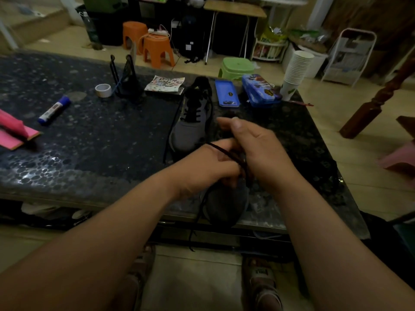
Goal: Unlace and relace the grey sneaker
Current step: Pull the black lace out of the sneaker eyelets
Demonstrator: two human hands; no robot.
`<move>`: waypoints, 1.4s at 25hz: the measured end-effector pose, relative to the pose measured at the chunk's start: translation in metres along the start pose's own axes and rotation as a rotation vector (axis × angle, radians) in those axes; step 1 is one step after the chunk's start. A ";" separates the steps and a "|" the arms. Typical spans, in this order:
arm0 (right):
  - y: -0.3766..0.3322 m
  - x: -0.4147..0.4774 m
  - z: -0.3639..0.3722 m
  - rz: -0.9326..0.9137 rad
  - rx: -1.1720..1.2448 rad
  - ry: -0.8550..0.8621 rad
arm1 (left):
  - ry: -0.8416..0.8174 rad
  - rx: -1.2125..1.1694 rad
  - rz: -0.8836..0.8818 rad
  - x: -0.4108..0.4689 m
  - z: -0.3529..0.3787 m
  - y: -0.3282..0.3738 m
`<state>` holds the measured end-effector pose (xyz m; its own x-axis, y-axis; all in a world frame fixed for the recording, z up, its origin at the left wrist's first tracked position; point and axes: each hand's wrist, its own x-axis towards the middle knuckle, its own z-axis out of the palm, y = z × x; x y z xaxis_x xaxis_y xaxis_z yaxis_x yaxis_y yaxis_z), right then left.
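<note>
Both hands, left point(207, 167) and right point(258, 149), pinch black lace point(226, 153) (near sneaker point(226, 205) underneath).

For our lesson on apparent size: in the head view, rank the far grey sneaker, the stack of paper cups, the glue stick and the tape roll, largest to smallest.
1. Far grey sneaker.
2. Stack of paper cups.
3. Glue stick.
4. Tape roll.
The cups stand farther back, so their true size against the sneaker is unsure.

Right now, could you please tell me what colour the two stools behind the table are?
Both stools are orange, seen in the head view.
</note>
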<state>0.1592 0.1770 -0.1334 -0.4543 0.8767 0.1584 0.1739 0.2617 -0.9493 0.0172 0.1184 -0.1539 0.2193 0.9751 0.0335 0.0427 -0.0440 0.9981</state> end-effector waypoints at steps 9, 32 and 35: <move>0.048 0.015 -0.036 0.465 -0.070 0.346 | 0.444 -0.625 -0.148 -0.005 -0.050 0.004; 0.068 0.032 -0.032 0.477 0.002 0.131 | 0.334 0.846 0.023 0.026 -0.010 -0.044; 0.071 0.026 -0.041 0.593 0.247 0.028 | 0.433 0.934 0.168 0.029 -0.003 -0.044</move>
<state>0.1951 0.2350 -0.1852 -0.3193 0.8550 -0.4087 0.1810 -0.3683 -0.9119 0.0184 0.1494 -0.1969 -0.0680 0.9274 0.3679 0.8217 -0.1571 0.5478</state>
